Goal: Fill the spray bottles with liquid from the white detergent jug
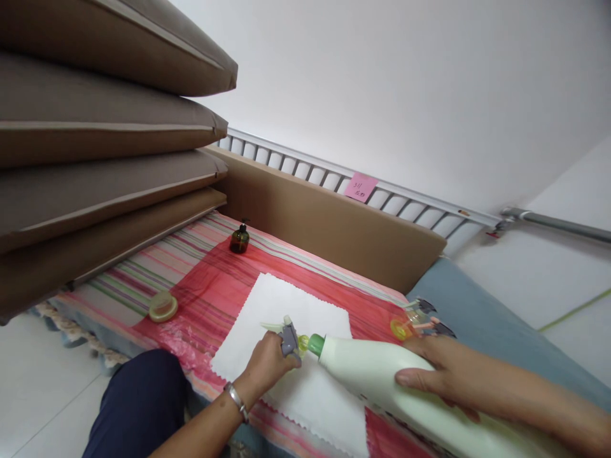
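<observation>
The pale bottle [367, 366] points left (long axis slanting), cap [316, 344] foremost.

A passage ran over the white cloth [310, 306] between the dark pump bottle [239, 240] and the left hand [270, 357] with its grey trigger spray head [288, 338]. The brown panel [324, 222] bounded the rear; stacked cushions [119, 144] overhung the left. The light-green bottle [365, 367], gripped by the right hand [442, 366], blocked the front right.

Green-capped bottle [367, 367]: smooth plastic, soft sheen. Trigger spray head [289, 337]: plastic. White sheet [310, 312]: matt. Bracelet [237, 402]: shiny metal. Pump bottle [239, 241]: glossy.
</observation>
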### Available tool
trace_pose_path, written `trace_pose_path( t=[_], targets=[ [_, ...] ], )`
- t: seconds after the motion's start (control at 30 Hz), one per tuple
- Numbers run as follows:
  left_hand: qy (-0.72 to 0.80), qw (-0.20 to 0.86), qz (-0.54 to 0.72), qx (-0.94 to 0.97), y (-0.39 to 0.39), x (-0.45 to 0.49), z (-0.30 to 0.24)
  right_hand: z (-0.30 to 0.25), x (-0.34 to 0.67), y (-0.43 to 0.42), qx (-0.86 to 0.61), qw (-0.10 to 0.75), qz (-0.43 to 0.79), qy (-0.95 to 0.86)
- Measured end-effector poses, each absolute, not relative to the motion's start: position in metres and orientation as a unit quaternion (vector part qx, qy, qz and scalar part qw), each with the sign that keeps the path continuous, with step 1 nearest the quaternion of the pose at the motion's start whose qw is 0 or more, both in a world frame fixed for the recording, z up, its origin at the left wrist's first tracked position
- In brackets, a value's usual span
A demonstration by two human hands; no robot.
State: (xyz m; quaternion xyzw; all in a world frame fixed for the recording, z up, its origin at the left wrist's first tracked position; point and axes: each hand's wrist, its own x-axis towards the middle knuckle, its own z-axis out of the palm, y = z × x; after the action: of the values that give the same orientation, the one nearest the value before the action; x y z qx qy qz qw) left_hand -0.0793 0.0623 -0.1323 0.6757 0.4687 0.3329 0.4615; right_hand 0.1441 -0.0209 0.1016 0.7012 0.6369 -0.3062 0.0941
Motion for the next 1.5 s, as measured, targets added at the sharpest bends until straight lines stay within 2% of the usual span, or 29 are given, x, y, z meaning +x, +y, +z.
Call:
trace_pose_path(
  t=[1.5],
  targets=[
    [0.466, 0.465, 0.331, 0.676, 0.0608, -0.0783, -0.1303, 0.1076, 0.1384, -0.0207, 0.705, 0.113, -0.294, 0.635]
  ],
)
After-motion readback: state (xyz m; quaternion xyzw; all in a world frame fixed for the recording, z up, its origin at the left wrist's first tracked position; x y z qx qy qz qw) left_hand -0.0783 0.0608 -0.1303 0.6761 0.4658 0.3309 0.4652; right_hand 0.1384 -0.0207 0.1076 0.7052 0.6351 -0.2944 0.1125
